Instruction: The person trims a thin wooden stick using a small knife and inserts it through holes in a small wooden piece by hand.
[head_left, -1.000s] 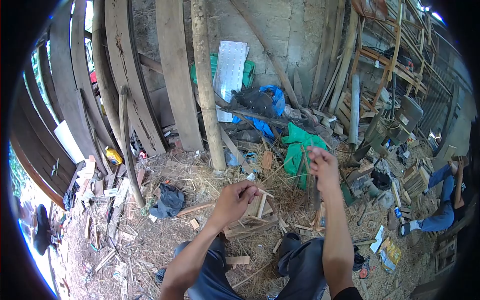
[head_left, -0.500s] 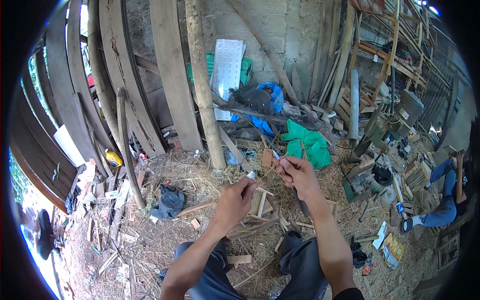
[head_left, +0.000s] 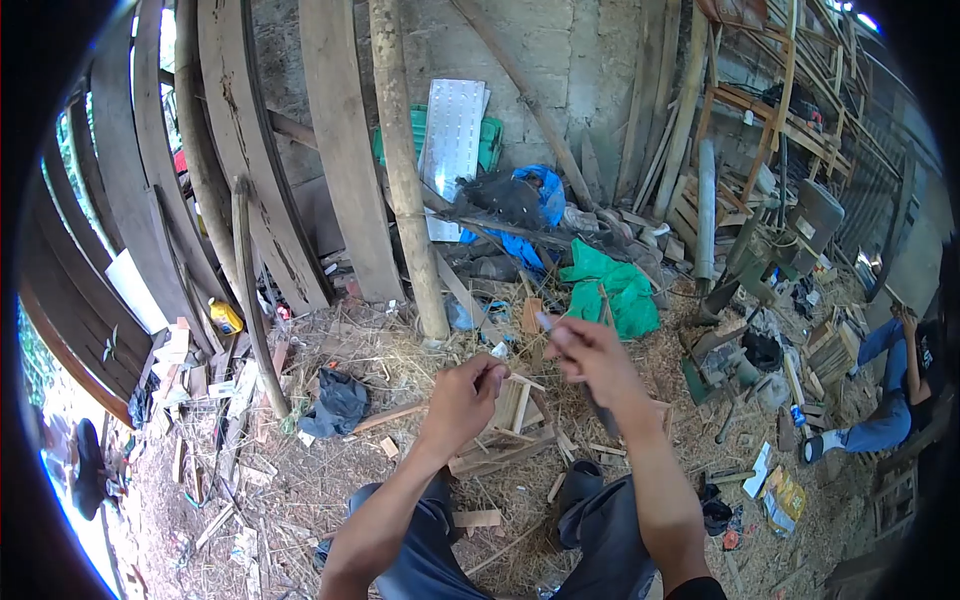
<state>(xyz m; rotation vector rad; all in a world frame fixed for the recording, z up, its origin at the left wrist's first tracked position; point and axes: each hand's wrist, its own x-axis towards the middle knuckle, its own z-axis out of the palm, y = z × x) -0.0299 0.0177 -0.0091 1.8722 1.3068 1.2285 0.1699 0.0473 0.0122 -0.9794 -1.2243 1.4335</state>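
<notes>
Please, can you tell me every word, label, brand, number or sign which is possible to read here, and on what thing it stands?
No text can be read with certainty.
Yellow bottle: label too small.
Yellow packet: printing too small and blurred.
Grey box: pale patch, perhaps a label, unreadable.
Silvery panel: rows of small marks, no letters that I can make out.

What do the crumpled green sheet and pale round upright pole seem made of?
The crumpled green sheet looks like thin plastic, perhaps tarpaulin, slightly glossy along its folds. The pale round upright pole seems unfinished wood or bamboo: its surface is mottled and uncoated.
</notes>
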